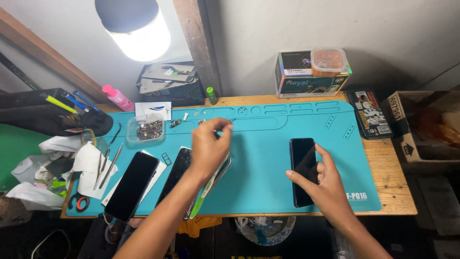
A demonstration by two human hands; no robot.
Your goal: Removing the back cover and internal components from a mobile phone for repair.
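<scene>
Left hand (209, 148) raised over the middle of the teal work mat (268, 177), fingertips pinched together near the mat's far edge, close to a few tiny loose parts (203, 121); whether anything sits in the pinch, impossible to tell. Directly beneath the wrist, a dark phone (178, 172) lying slantwise, with a green-and-white tool (203, 196) alongside it, running toward the near edge.

Right hand (325, 184) on the right half of the mat, fingers spread and lightly curled around the near right side of a black phone (301, 160), thumb touching its left edge, forefinger laid on the right edge; phone flat, screen up, long side pointing from the near edge toward the far edge.

Farther left, another black phone (132, 184) resting on a white sheet, slanted, its lower end over the near edge. Near the far left corner, a clear plastic tray (146, 130) holding small components. Tweezers (106, 165) and white tissue (86, 165) at the left edge, red-handled scissors (79, 201) near the near left corner. Pink bottle (118, 98) and small green bottle (211, 95) beyond the far edge on the wooden table (390, 172). Printed box (306, 79) with an orange-lidded container on top at the far right.
</scene>
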